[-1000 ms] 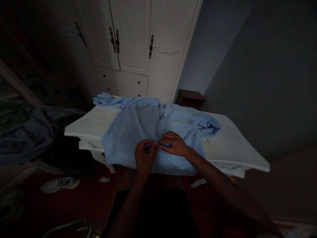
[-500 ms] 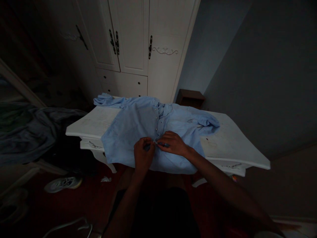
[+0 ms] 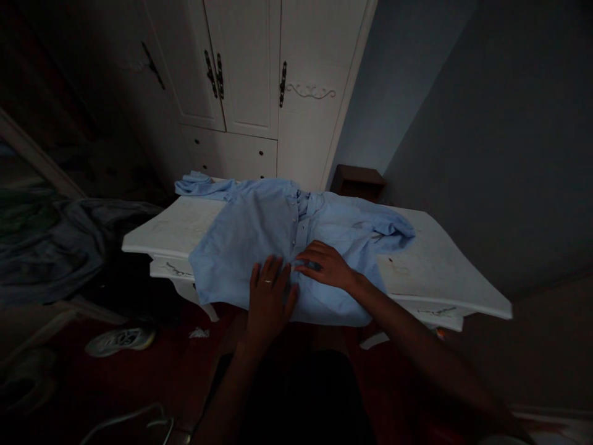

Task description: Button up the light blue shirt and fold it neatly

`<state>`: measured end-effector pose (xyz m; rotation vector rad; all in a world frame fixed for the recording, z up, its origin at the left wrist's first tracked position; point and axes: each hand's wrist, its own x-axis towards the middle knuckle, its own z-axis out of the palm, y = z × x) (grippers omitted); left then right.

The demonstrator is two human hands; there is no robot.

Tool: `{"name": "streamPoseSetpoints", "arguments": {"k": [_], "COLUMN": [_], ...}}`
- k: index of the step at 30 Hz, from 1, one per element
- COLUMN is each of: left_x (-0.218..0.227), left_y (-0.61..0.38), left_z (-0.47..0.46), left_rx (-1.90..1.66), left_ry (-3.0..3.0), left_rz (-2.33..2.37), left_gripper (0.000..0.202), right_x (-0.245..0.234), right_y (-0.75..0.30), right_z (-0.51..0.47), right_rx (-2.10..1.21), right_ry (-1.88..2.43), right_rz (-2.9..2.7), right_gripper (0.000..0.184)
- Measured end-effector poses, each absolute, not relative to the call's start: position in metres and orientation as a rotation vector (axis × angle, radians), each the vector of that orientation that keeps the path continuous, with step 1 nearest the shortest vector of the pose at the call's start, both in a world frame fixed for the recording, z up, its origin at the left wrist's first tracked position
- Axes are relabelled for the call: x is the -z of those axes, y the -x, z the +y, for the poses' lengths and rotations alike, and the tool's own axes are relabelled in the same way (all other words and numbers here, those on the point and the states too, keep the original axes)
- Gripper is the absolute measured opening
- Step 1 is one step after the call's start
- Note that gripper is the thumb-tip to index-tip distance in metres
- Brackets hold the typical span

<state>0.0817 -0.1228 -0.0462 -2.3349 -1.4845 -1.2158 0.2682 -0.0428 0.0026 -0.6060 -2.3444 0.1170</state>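
A light blue button-up shirt (image 3: 250,228) lies spread on a white table (image 3: 449,266), its sleeves out to both sides. Its front placket, with small buttons along it, runs down the middle. My left hand (image 3: 271,290), with a ring on one finger, rests flat on the lower front, fingers spread and holding nothing. Just right of it, my right hand (image 3: 327,266) is bent over the placket, thumb and fingertips pinched at its edge. Whatever lies between those fingertips is too small and dark to make out.
A white wardrobe (image 3: 245,68) stands behind the table. Right of it is a small brown box-like unit (image 3: 361,175) against the wall. Grey clothing (image 3: 78,247) is heaped at left. A sneaker (image 3: 120,341) and a white cable (image 3: 125,420) lie on the red floor.
My left hand has let go of its pinch at the placket and flattened onto the shirt with fingers spread. My right hand stays in nearly the same place.
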Motion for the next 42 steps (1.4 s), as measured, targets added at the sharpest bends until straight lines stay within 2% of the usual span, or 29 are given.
{"name": "streamPoseSetpoints", "arguments": {"k": [5,9,12,14,25,31,34,38,42], "left_x": [0.048,0.051,0.055,0.057,0.055,0.043,0.033,0.018,0.011], "left_y": [-0.07,-0.051,-0.038,-0.031,-0.012,-0.009,-0.006,0.0,0.005], "left_z": [-0.122,-0.116,-0.115,-0.116,-0.119,-0.122,-0.12,-0.105,-0.08], "left_rx": [1.213,1.196,1.129,1.078,0.808,0.821,0.87,0.899,0.878], "left_ry": [2.293,2.194,2.206,2.233,2.299,2.346,2.337,2.336,2.334], "left_rz": [-1.57,-1.601,-1.579,-1.559,-1.577,-1.589,-1.668,-1.742,-1.679], "left_gripper": [0.052,0.05,0.056,0.06,0.058,0.051,0.047,0.048,0.052], "right_x": [-0.005,-0.001,0.008,0.014,0.023,0.033,0.033,0.027,0.027], "right_y": [-0.271,-0.287,-0.311,-0.329,-0.385,-0.397,-0.396,-0.384,-0.368], "right_z": [-0.044,-0.056,-0.071,-0.082,-0.114,-0.14,-0.163,-0.193,-0.204], "right_rx": [-0.141,-0.095,0.012,0.097,0.316,0.35,0.313,0.1,-0.429], "right_ry": [0.742,0.881,1.03,1.114,1.275,1.559,1.716,1.812,1.927], "right_rz": [-2.369,-2.488,-2.555,-2.585,-2.636,-2.257,-1.987,-1.633,-1.431], "right_gripper": [0.047,0.079,0.105,0.112,0.094,0.088,0.079,0.061,0.05]}}
